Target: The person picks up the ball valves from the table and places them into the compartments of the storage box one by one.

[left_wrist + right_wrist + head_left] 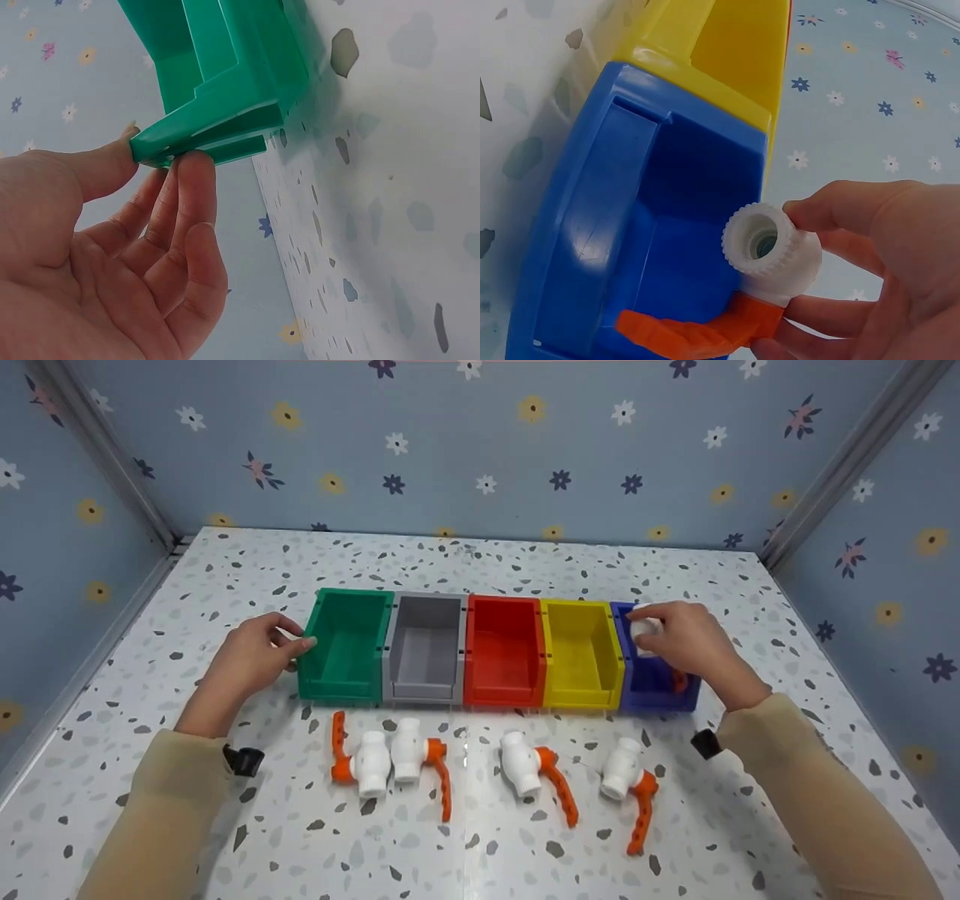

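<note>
Right wrist: valve [801, 262] pinched over blue bin [585, 225]

Right hand [885, 262] has the valve's white body between thumb and fingers; orange lever [697, 334] reaches across the bin opening. Can't tell if valve touches bin. Left hand [112, 255] pinches green bin [270, 60] by its rim. Valve looks like stiff plastic, probably light, not fragile. Smooth body may slip some; ribbed collar [733, 241] should give better bite. Best hold: white body. Lever likely swivels, so poor handle.

Four valves [519, 763] before five bins [504, 658]; wall [480, 442] behind
</note>
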The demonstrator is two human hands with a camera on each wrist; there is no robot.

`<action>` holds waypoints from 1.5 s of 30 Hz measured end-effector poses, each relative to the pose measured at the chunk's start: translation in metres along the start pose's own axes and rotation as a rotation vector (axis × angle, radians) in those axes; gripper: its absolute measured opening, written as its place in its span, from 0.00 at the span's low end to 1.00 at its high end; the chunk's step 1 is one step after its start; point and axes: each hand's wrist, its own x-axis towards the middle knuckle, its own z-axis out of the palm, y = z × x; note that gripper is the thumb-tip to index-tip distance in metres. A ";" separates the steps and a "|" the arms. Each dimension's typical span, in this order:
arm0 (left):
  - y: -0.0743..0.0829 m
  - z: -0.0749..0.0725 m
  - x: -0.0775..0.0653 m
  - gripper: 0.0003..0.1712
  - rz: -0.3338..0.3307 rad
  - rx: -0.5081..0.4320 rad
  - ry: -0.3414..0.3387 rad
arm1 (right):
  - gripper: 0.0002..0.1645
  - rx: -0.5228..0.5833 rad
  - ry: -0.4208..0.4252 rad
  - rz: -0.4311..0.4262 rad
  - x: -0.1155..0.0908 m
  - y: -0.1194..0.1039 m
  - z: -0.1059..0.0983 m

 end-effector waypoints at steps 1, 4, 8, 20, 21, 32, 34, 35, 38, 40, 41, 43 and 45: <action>0.000 0.000 0.000 0.28 0.000 -0.001 -0.002 | 0.26 -0.002 -0.013 0.004 0.001 0.000 0.000; 0.001 0.000 0.000 0.28 -0.005 -0.002 -0.004 | 0.26 -0.015 -0.049 0.019 0.006 0.000 0.000; 0.001 -0.001 0.000 0.28 -0.007 -0.003 -0.006 | 0.25 -0.051 -0.085 0.033 0.013 0.002 0.001; 0.001 -0.002 -0.001 0.27 0.007 0.001 0.002 | 0.23 -0.092 -0.093 0.059 0.028 0.000 -0.001; 0.001 -0.002 -0.001 0.27 0.010 0.004 0.002 | 0.23 -0.097 -0.103 0.059 0.029 -0.001 -0.001; 0.002 -0.001 -0.001 0.28 -0.002 0.000 -0.011 | 0.19 -0.097 -0.082 0.035 0.022 -0.007 -0.007; 0.002 -0.001 -0.001 0.28 -0.003 0.002 -0.010 | 0.19 -0.088 -0.084 0.039 0.020 -0.008 -0.008; 0.002 -0.001 -0.001 0.28 -0.003 0.002 -0.009 | 0.19 -0.083 -0.088 0.043 0.018 -0.009 -0.008; 0.002 -0.001 -0.001 0.28 -0.002 -0.004 -0.010 | 0.19 -0.072 -0.092 0.036 0.012 -0.012 -0.007; 0.001 -0.001 -0.001 0.29 0.001 -0.007 -0.009 | 0.19 -0.066 -0.088 0.020 0.006 -0.014 -0.006; 0.002 -0.001 -0.001 0.28 0.001 -0.009 -0.008 | 0.19 -0.066 -0.082 0.007 0.003 -0.015 -0.005; 0.002 -0.001 -0.002 0.28 0.001 -0.009 -0.009 | 0.18 -0.066 -0.067 -0.019 -0.004 -0.016 -0.004; 0.002 -0.002 -0.002 0.28 -0.002 -0.009 -0.009 | 0.17 -0.066 -0.051 -0.039 -0.011 -0.018 -0.002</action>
